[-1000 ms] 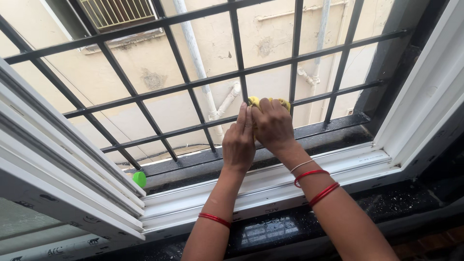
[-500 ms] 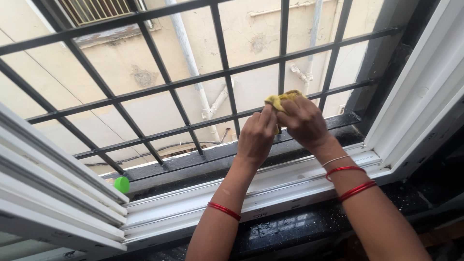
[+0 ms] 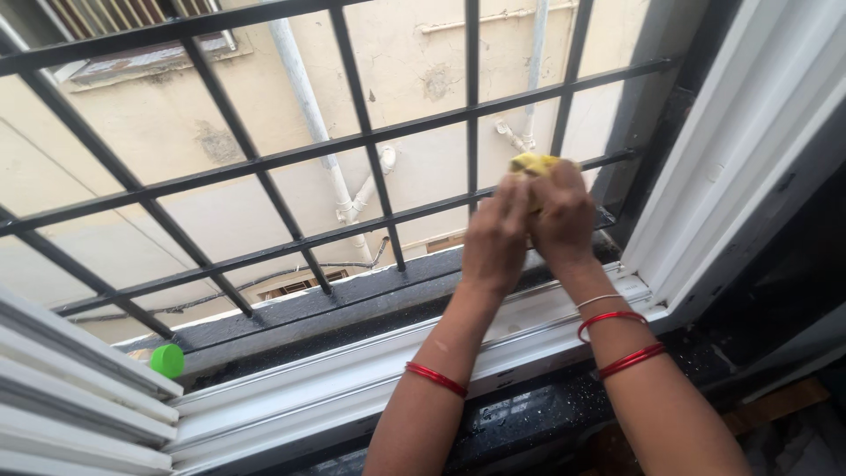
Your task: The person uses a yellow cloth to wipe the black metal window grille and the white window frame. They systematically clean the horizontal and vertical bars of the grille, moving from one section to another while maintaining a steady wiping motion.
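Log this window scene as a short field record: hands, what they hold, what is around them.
left hand: raised at the black window grille, pressed beside the right hand
right hand: gripping a yellow cloth against a grille bar
wrists: red bangles
sill: white window frame below; green cap at left
outside: beige wall with drain pipe

Both bare forearms reach up and forward, wrists close together. The left hand (image 3: 495, 234) and right hand (image 3: 562, 216) touch side by side, fingers curled closed.
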